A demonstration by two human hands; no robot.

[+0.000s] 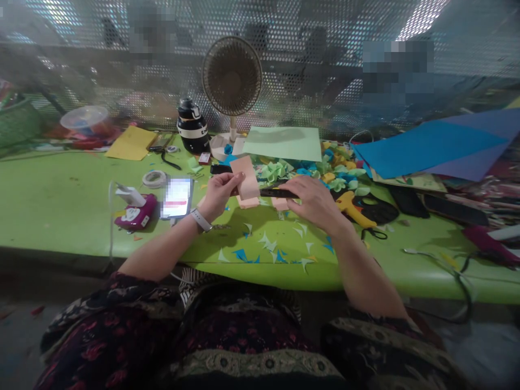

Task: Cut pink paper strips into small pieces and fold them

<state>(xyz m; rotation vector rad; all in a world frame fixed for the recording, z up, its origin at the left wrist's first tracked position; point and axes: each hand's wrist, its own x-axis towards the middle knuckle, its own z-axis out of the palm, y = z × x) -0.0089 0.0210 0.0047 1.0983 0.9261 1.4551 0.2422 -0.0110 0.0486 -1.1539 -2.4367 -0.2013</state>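
Observation:
My left hand (pixel 222 189), with a white band at its wrist, pinches a peach paper piece (pixel 247 179) above the table. My right hand (pixel 312 197) is closed on a dark slim tool (pixel 278 192) whose tip meets the paper's lower right edge; its exact kind is unclear. Below lie more peach paper pieces (pixel 248 202), partly covered by the held one. Curved white and blue paper scraps (pixel 266 242) are scattered nearer to me. Behind the hands sits a pile of green, blue and yellow paper flowers (pixel 276 170).
At the left are a phone (pixel 176 199), a tape roll (pixel 154 179) and a purple power socket (pixel 136 214). A black bottle (pixel 192 127) and fan (pixel 232 76) stand behind. On the right lie a yellow glue gun (pixel 354 208) and blue sheets (pixel 426 143).

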